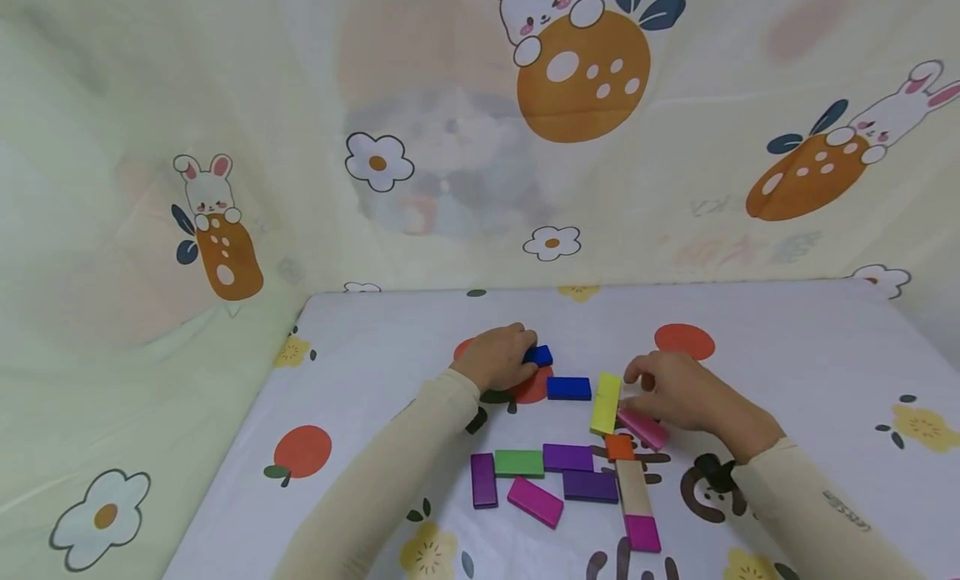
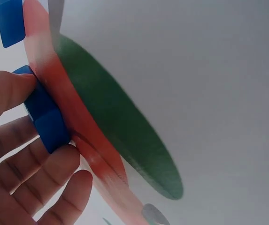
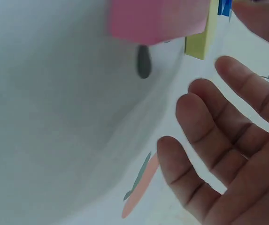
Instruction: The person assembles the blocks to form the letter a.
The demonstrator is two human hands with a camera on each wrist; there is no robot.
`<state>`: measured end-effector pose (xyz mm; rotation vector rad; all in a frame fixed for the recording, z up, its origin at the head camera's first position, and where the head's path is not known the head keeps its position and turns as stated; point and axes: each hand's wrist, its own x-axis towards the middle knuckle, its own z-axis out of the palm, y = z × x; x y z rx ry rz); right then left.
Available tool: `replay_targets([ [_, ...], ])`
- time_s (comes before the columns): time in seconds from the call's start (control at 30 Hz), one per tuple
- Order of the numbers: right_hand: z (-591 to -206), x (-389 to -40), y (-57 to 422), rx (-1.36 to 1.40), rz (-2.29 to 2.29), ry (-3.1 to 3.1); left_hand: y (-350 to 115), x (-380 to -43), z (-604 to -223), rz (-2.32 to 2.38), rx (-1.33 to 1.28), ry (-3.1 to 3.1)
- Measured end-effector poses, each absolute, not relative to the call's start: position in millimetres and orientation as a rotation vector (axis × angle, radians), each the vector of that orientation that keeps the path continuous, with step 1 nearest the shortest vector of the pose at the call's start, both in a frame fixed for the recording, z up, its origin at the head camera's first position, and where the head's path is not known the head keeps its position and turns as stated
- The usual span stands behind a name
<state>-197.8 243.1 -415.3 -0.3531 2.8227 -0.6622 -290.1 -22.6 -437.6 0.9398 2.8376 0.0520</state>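
My left hand (image 1: pixel 497 355) pinches a blue block (image 1: pixel 538 356) between thumb and fingers at the back of the table. The left wrist view shows the thumb on one side of that blue block (image 2: pixel 44 110) and fingertips on the other. A second blue block (image 1: pixel 568 388) lies just to its right. Beside the yellow block (image 1: pixel 606 404), my right hand (image 1: pixel 678 392) hovers with relaxed, parted fingers (image 3: pixel 197 117) and nothing between them. Under its thumb side lies a slanted pink block (image 1: pixel 643 429), seen close up in the right wrist view.
Nearer the front, a purple block (image 1: pixel 483 481), a green block (image 1: pixel 519 463), two more purple ones and a magenta block (image 1: pixel 536 502) lie together. An orange block (image 1: pixel 619 447), a beige block (image 1: pixel 633 488) and another magenta block (image 1: pixel 642 533) run forward from the yellow one. Patterned cloth (image 1: pixel 450 255) hangs behind.
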Motion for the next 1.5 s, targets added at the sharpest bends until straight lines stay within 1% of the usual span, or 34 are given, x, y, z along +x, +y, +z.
replay_targets([
  [0.2,-424,-184,251,-0.324,-0.667,2.755,-23,-291,-438,0.081,0.954,2.850],
  [0.53,-427,-185,255,-0.315,-0.558,2.798,-25,-291,-439,0.187,0.939,2.835],
  [0.7,-427,-191,263,-0.299,-0.560,2.851,-27,-292,-436,0.243,0.922,2.803],
  [1.0,-433,-203,271,-0.325,-0.657,2.871,-33,-296,-437,0.414,0.786,2.742],
  [1.5,-435,-243,273,-0.348,-0.627,2.963,-35,-302,-438,0.555,0.807,2.715],
])
